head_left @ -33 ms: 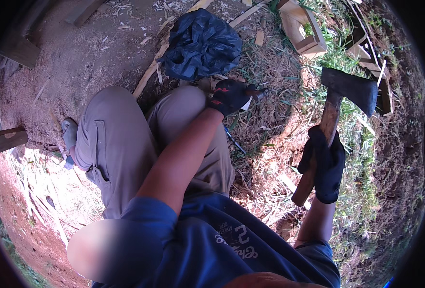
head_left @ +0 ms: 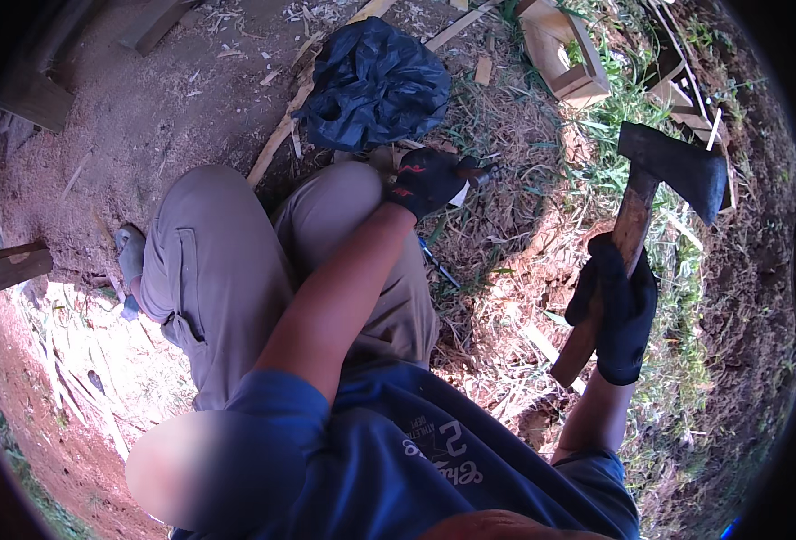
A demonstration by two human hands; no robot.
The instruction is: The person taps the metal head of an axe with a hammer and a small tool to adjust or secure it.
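Observation:
My right hand (head_left: 618, 306), in a black glove, is wrapped round the wooden handle of a hatchet (head_left: 639, 207). The dark head of the hatchet is up, with its broad blade toward the right. In a black glove with red marks, my left hand (head_left: 425, 183) is closed beside my right knee. A short dark piece (head_left: 479, 174) sticks out past its fingers, with a pale bit below it; what kind of thing this is, I cannot make out. A crumpled black plastic bag (head_left: 375, 85) lies just beyond my left hand.
A wooden box-like frame (head_left: 582, 85) stands on the grass at the far right. Wood strips (head_left: 281, 135) and shavings lie on the dirt. A thin dark rod (head_left: 438, 263) is on the ground beside my leg. Timber beams (head_left: 6, 268) jut in from the left.
The hatchet and my right hand have shifted a little to the right. My left hand stays where it was, beside the bag.

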